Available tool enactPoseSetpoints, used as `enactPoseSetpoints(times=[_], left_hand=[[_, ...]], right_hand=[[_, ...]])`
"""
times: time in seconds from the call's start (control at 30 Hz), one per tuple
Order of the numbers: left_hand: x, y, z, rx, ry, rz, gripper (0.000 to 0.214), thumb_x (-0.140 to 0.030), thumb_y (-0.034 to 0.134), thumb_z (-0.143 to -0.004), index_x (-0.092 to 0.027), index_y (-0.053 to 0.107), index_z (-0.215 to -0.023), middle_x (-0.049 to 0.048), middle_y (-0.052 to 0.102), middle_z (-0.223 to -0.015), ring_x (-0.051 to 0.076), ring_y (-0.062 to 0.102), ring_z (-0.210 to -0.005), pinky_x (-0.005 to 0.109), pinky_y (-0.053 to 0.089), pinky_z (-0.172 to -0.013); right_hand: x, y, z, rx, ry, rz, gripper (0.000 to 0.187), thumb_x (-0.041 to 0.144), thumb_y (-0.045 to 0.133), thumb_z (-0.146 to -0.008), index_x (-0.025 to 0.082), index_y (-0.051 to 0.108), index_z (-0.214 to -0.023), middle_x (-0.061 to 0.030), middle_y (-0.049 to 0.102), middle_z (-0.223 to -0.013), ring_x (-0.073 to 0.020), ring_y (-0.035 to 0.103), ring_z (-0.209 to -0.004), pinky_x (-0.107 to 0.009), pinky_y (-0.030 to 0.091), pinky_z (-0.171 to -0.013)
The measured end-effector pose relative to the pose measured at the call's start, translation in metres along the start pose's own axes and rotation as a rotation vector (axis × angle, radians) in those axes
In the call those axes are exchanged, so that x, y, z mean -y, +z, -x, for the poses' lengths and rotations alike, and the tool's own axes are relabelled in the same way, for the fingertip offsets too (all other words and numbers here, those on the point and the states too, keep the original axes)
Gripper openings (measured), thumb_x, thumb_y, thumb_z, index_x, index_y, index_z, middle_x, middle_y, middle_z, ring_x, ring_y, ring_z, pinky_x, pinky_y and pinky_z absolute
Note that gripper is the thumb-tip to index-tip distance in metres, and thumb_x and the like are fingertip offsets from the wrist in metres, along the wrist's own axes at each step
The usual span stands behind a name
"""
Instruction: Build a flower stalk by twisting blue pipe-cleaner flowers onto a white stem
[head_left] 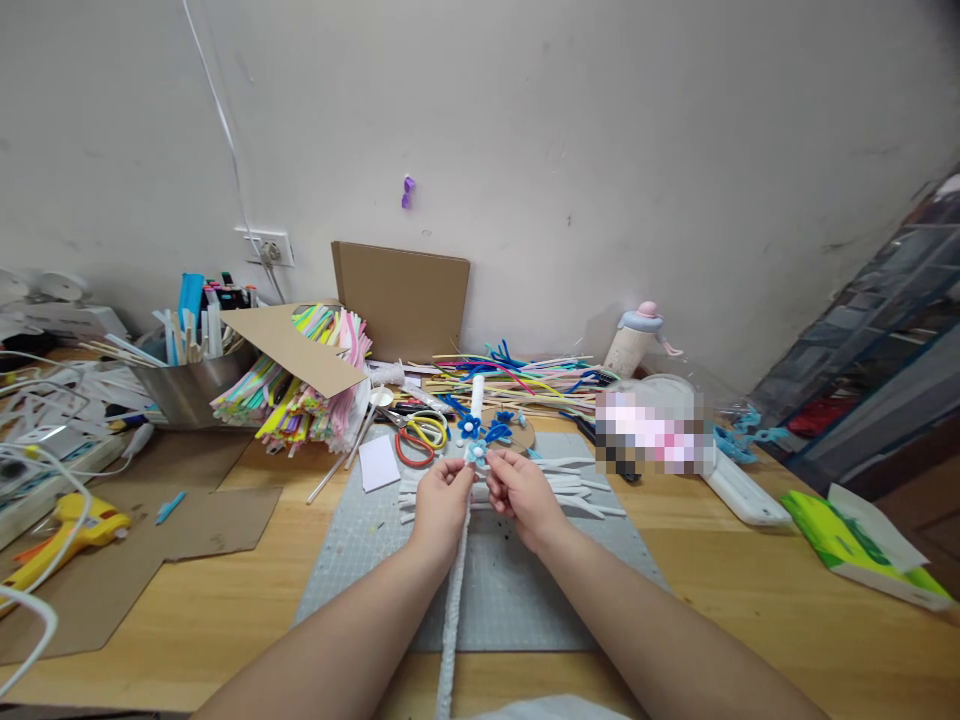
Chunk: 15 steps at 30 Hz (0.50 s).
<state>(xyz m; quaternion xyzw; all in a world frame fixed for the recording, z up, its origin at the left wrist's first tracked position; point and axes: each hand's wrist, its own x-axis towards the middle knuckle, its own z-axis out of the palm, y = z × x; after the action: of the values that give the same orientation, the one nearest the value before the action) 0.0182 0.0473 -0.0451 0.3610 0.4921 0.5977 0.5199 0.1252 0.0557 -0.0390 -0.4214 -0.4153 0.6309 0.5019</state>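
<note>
Light-blue flower [478,456], petalled and white-centred, just beside a dark-blue flower [470,428].

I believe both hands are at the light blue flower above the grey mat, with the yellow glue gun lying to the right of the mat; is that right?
Not quite: the yellow glue gun lies to the left of the grey mat, as the head view shows. The left hand and right hand are indeed at the light blue flower above the mat.
</note>
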Motion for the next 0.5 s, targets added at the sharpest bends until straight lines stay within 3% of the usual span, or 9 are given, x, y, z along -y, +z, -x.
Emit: enactPoseSetpoints(times=[0.07,0.17,0.27,0.4,0.5], left_hand=[[-0.002,-0.001,-0.002,-0.029,-0.022,0.019,0.022,-0.03,0.067,-0.059,-0.013,0.058,-0.071,-0.0006,0.06,-0.056,0.009,0.047,-0.045,0.021,0.034,-0.046],[-0.006,-0.003,-0.003,-0.046,-0.051,0.055,0.025,-0.03,0.069,-0.057,-0.013,0.058,-0.071,-0.0001,0.061,-0.056,0.01,0.049,-0.046,0.021,0.035,-0.046],[-0.01,-0.004,-0.003,-0.03,-0.07,0.099,0.026,-0.028,0.071,-0.055,-0.012,0.059,-0.072,0.0,0.061,-0.056,0.009,0.05,-0.047,0.02,0.036,-0.046],[-0.014,-0.006,-0.002,0.015,-0.116,0.169,0.025,-0.024,0.071,-0.056,-0.011,0.058,-0.073,0.0005,0.062,-0.058,0.007,0.05,-0.044,0.018,0.037,-0.045],[-0.017,-0.006,-0.001,0.044,-0.174,0.235,0.021,-0.019,0.069,-0.058,-0.01,0.058,-0.074,0.0015,0.062,-0.059,0.007,0.051,-0.044,0.017,0.038,-0.043]], right_hand=[[0.003,-0.004,-0.001,-0.059,-0.085,0.113,0.031,0.05,0.055,-0.073,0.019,0.053,-0.075,0.0071,0.043,-0.044,-0.0063,0.033,-0.031,-0.018,0.019,-0.033],[0.01,-0.012,-0.001,-0.181,-0.412,0.47,0.022,0.041,0.056,-0.075,0.02,0.059,-0.074,0.0003,0.053,-0.06,-0.0125,0.048,-0.052,-0.024,0.036,-0.048],[0.013,-0.016,0.001,-0.114,-0.682,0.829,0.015,0.034,0.062,-0.072,0.022,0.064,-0.08,-0.0053,0.06,-0.087,-0.0206,0.052,-0.085,-0.03,0.038,-0.073],[0.008,-0.014,0.002,0.116,-0.579,0.942,0.019,0.033,0.051,-0.082,0.02,0.063,-0.077,-0.0017,0.06,-0.07,-0.0163,0.053,-0.068,-0.025,0.037,-0.063],[0.006,-0.015,0.0,0.072,-0.519,0.869,0.026,0.032,0.043,-0.086,0.018,0.064,-0.078,-0.001,0.062,-0.07,-0.0152,0.054,-0.067,-0.023,0.038,-0.061]])
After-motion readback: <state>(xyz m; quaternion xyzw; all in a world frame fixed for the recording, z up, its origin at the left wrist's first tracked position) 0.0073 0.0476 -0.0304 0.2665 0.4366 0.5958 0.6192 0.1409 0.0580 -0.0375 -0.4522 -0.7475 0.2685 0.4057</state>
